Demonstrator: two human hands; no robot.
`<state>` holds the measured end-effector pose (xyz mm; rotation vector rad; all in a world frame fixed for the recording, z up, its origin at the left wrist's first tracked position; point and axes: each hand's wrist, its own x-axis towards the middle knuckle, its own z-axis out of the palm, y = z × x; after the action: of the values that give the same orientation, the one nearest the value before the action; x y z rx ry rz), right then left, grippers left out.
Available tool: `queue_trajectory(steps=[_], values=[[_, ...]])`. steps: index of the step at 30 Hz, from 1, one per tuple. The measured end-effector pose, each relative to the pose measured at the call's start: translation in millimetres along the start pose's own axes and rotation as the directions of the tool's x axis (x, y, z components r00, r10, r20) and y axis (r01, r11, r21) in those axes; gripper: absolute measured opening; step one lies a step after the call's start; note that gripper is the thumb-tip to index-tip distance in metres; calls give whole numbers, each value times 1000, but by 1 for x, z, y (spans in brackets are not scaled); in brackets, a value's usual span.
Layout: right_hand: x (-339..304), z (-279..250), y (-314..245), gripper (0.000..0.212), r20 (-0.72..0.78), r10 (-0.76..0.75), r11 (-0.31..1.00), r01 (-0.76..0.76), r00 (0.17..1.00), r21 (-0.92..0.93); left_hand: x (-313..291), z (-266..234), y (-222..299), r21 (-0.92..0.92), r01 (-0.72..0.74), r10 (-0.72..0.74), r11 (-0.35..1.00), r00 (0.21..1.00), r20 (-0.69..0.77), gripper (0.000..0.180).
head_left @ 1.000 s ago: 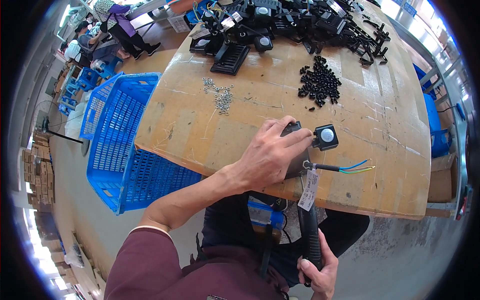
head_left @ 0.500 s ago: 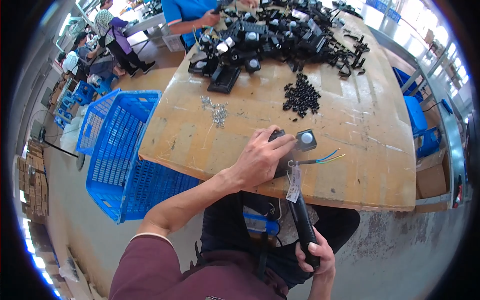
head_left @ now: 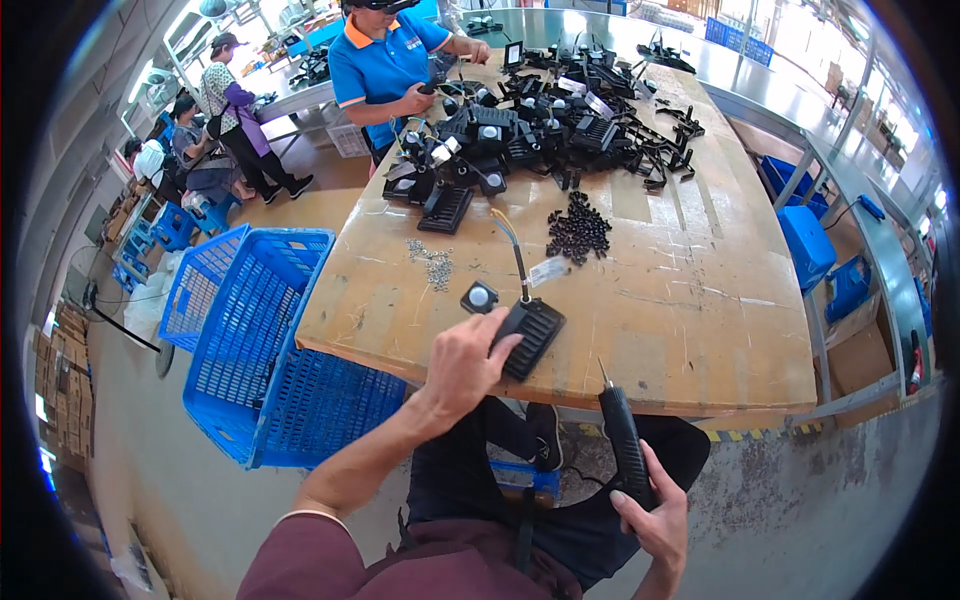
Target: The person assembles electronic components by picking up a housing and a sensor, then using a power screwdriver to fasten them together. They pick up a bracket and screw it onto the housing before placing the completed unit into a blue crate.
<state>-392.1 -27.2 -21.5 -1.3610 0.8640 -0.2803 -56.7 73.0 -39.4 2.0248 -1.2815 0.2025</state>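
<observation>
Near the table's front edge, my left hand (head_left: 462, 362) grips a small black floodlight (head_left: 537, 338) with its finned back up. A square sensor with a white dome (head_left: 479, 297) sticks out at its left side. From its far end rises a black cable (head_left: 519, 262) with bare coloured wires, and a white paper tag (head_left: 548, 271) hangs beside it. My right hand (head_left: 655, 512) is wrapped round a black electric screwdriver (head_left: 626, 435), held upright over my lap at the table edge. The screwdriver's bit points away from me, apart from the floodlight.
Black caps (head_left: 578, 228) and small silver nuts or screws (head_left: 437, 268) lie in loose piles on the table (head_left: 680, 330). Behind them is a heap of floodlights (head_left: 545, 130) and black brackets (head_left: 675, 150). Blue crates (head_left: 225, 350) stand at left; a co-worker in blue (head_left: 385, 70) stands beyond.
The floodlight has turned, its cable swinging from pointing right to pointing away, its sensor now at left. The screwdriver has drawn off to the right, its bit now apart from the floodlight.
</observation>
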Motion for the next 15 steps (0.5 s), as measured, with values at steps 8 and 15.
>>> queue_trajectory(steps=[8, 15], values=[[9, 12, 6, 82, -60, -49, 999, 50, 997, 14, 93, -10, -48, -229, 141, -177, 963, 973, -146, 19], [-5, 7, 12, 81, -98, -42, 997, 47, 994, 54, 157, 91, -64, -347, -455, 551, 820, 791, 266, 12]])
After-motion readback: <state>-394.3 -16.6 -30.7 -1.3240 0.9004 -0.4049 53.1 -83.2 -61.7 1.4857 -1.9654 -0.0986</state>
